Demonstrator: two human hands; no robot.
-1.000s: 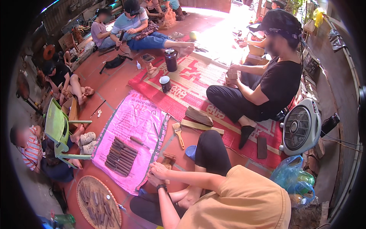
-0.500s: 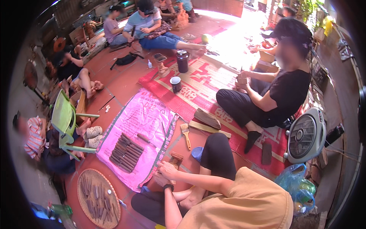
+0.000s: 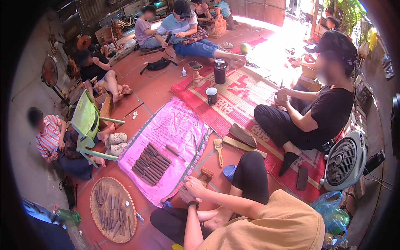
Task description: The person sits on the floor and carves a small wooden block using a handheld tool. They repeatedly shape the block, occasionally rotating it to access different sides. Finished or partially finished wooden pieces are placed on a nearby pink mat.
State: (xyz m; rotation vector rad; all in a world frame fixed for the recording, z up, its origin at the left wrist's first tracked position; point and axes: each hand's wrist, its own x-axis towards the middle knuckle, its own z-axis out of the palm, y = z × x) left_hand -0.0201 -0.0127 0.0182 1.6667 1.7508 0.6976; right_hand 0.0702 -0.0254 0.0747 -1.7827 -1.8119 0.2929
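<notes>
My left hand [image 3: 186,196], with a black band on its wrist, and my right hand [image 3: 196,185] are pressed together low in the head view. Both close around a small brown wooden piece [image 3: 205,173] that rests on the red tile floor at the corner of a pink plastic sheet [image 3: 177,125]. Exactly what each hand grips is hard to make out. My bent knee in black trousers [image 3: 250,175] is just right of the hands. A wooden-handled brush [image 3: 218,151] lies just beyond them.
A row of dark carving tools [image 3: 151,163] lies on the pink sheet, and a round woven tray [image 3: 113,208] holds more. A person in black sits on a red mat [image 3: 246,100]. Also here: a floor fan [image 3: 343,160], a green chair [image 3: 85,123], a cup [image 3: 211,95], and other seated people.
The view has tilted, so the whole scene sits lower and nearer in the frame. My hands stay together on the wooden piece at the sheet's corner.
</notes>
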